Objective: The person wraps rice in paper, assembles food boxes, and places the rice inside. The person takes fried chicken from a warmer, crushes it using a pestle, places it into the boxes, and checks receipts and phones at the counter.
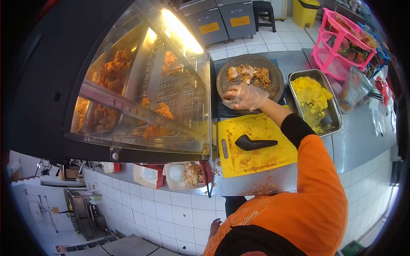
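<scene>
My right hand [245, 97], in a clear plastic glove, reaches into the near left part of a round stone mortar [276, 81]. Its fingers are curled against the bowl, and whatever they grip is hidden. Shredded fried chicken [250, 75] lies beyond the hand in the mortar. Nearer me, a dark stone pestle [255, 143] rests on a yellow cutting board [260, 165] strewn with crumbs. My left hand [215, 226] hangs low beside my body, away from the counter; its small visible fingers look loosely apart and hold nothing.
A glass warming cabinet [141, 102] with fried chicken stands left. Right of the mortar is a metal pan [337, 123] of yellow food. A pink basket rack [323, 54] stands behind. Boxes with rice and chicken [194, 174] sit below the cabinet's edge.
</scene>
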